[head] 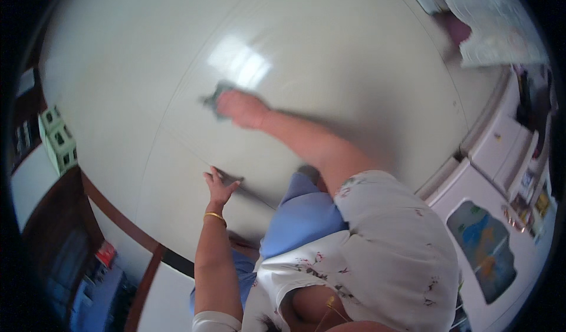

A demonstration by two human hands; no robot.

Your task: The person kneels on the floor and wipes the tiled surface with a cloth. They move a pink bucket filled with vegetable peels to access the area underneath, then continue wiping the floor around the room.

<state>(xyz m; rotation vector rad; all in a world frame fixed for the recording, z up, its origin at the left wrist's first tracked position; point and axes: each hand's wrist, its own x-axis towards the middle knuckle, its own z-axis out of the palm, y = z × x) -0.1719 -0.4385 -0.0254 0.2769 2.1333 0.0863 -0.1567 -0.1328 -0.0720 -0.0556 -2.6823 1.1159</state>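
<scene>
Pressed flat on a dark grey-green cloth (pixel 217 98), my right hand (pixel 243 108) is at the middle of the glossy pale tiled floor (pixel 318 58). The cloth is bunched under my fingers and blurred, and part of it is hidden by the hand. My left hand (pixel 221 188) is lower and to the left, with its fingers spread and nothing in them. It is over or on the floor near a tile joint; I cannot tell whether the fingertips touch. A gold bangle circles that wrist.
On the right stands a white cabinet (pixel 446 186) with a coloured decorative panel. A white lace cloth (pixel 491 22) hangs at the upper right. To the left, a pale green box (pixel 62 142) with cut-out openings sits beside dark wooden furniture (pixel 119 208). Light reflects off the floor.
</scene>
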